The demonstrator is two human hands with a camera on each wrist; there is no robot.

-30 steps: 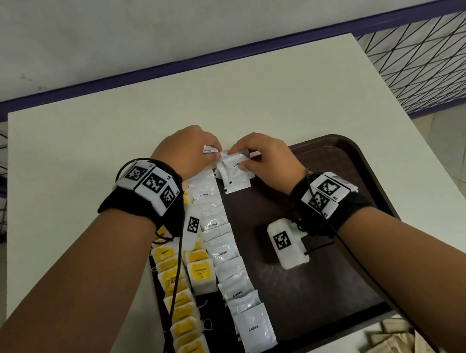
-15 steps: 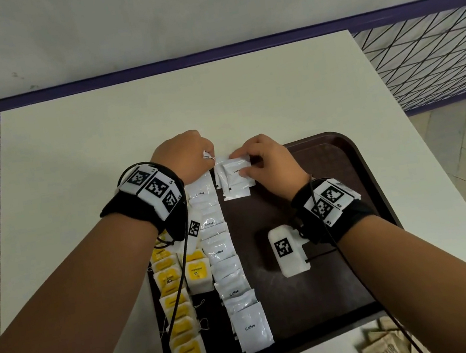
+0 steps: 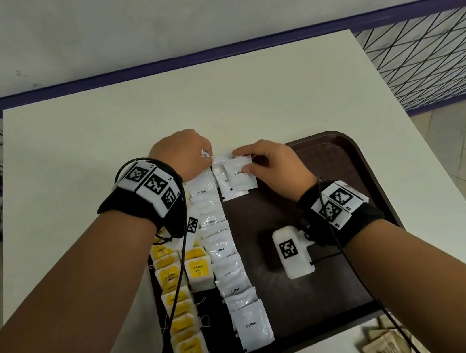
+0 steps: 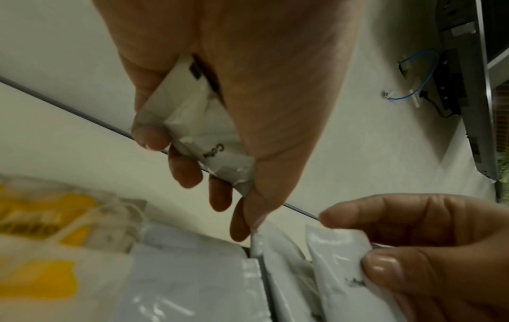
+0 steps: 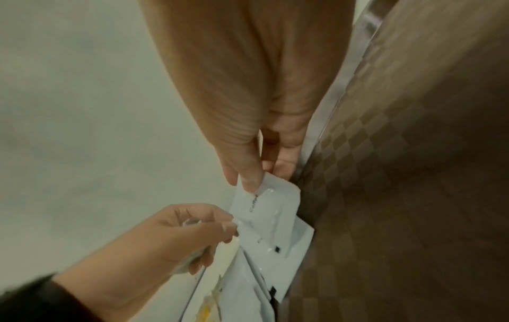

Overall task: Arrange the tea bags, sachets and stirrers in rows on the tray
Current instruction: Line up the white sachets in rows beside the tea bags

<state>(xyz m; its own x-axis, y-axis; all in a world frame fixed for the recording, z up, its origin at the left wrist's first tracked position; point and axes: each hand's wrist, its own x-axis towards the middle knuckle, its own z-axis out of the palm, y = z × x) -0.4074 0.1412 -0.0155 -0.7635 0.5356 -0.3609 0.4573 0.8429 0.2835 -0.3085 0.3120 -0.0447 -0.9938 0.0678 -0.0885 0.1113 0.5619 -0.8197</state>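
A dark brown tray (image 3: pixel 347 280) holds a column of yellow tea bags (image 3: pixel 178 305) at its left. Beside that runs a long overlapping row of white coffee sachets (image 3: pixel 221 250). At the tray's far edge my left hand (image 3: pixel 207 157) grips a spare coffee sachet (image 4: pixel 198 122) in its curled fingers. Its fingertip touches the top of a sachet lying on the tray. My right hand (image 3: pixel 241 161) pinches the top coffee sachet (image 3: pixel 239 178) of a short stack that begins a second row, with thumb and forefinger (image 5: pixel 248 174) on its far edge.
The tray lies on a white table (image 3: pixel 155 112) near its right front corner. Brown paper sachets (image 3: pixel 384 347) lie on the table just past the tray's near right corner. A purple railing and mesh fence (image 3: pixel 419 57) stand behind and beside the table.
Both hands stay at the tray's far edge on the same sachets. Only the view has shifted a little.
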